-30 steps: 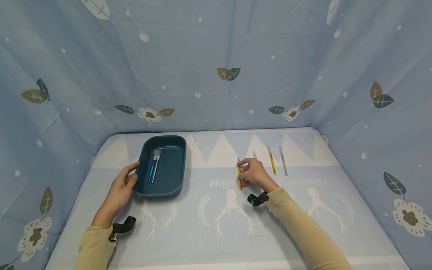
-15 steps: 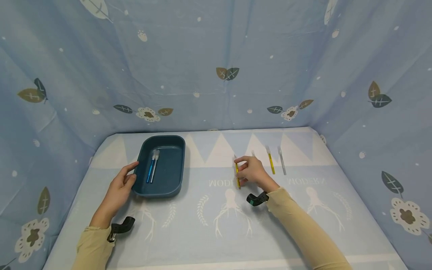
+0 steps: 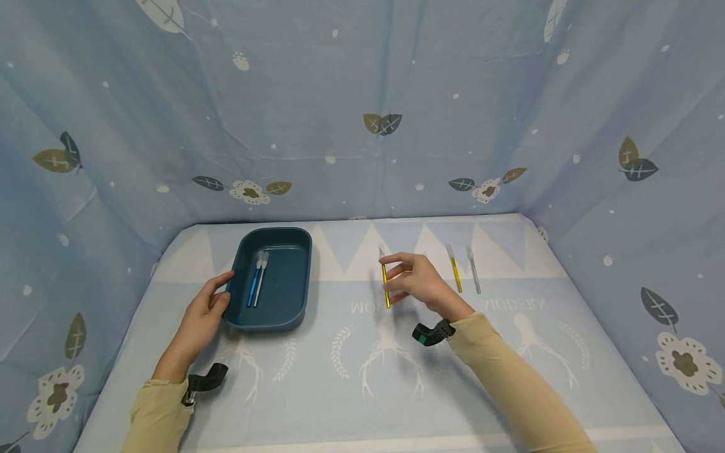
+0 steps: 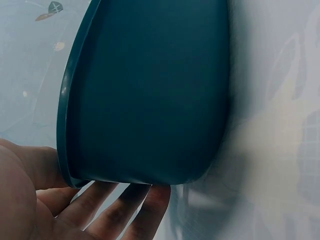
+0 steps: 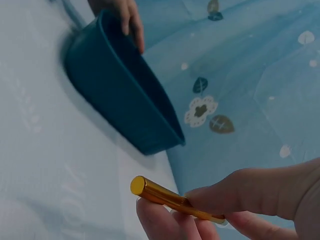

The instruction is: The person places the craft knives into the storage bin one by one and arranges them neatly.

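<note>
My right hand (image 3: pixel 416 283) pinches a slim gold craft knife (image 3: pixel 386 286) with a clear cap, raised off the table; its round gold butt fills the foreground of the right wrist view. At the left, my left hand (image 3: pixel 201 318) holds the near-left wall of a dark teal box (image 3: pixel 291 318). In the left wrist view several fingers (image 4: pixel 117 210) lie against the box's outer wall, with the thumb side at its rim. Inside the box lie a blue craft knife (image 3: pixel 253 286) and a silver craft knife (image 3: pixel 261 283), side by side.
Right of my right hand another gold craft knife (image 3: pixel 455 272) and a silver one (image 3: pixel 474 270) lie on the patterned tablecloth (image 3: pixel 317 402). Part of a further clear cap shows behind the hand. A blue printed curtain (image 3: pixel 351 82) encloses the table's back and sides.
My right hand has lifted the gold craft knife from the table and carried it slightly left, toward the box. The left hand and the box have stayed in place.
</note>
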A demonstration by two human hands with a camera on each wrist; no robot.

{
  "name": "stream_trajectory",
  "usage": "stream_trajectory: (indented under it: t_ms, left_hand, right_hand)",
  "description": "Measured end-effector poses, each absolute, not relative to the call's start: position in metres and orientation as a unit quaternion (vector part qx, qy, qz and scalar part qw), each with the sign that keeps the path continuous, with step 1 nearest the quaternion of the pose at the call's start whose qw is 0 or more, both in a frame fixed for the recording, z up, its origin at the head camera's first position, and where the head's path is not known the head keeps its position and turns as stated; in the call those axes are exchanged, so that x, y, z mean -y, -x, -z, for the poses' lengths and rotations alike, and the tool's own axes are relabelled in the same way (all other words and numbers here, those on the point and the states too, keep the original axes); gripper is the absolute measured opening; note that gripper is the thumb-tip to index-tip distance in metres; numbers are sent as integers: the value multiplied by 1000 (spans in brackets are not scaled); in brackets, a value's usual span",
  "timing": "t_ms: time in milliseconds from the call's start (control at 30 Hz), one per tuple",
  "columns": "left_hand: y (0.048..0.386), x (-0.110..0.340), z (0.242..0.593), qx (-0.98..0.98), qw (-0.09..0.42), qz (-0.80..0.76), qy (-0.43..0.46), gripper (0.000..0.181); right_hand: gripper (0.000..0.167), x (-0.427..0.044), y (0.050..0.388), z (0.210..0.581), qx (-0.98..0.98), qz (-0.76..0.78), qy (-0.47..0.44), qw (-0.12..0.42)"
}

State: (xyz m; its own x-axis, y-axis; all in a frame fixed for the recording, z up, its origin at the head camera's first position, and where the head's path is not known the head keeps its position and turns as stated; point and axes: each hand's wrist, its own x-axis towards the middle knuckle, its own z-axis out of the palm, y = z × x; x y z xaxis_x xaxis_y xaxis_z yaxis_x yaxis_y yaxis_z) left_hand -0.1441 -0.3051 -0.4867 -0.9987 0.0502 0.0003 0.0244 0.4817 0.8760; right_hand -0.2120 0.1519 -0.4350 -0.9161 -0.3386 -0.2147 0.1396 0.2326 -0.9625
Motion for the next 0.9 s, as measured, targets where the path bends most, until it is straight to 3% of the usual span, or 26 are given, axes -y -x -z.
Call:
stream_trajectory:
  t_ms: [900]
  left_hand:
    - [144, 304, 487, -863, 13, -504, -19, 55]
  right_hand:
    - [55, -103, 212, 390, -700, 680, 115, 182]
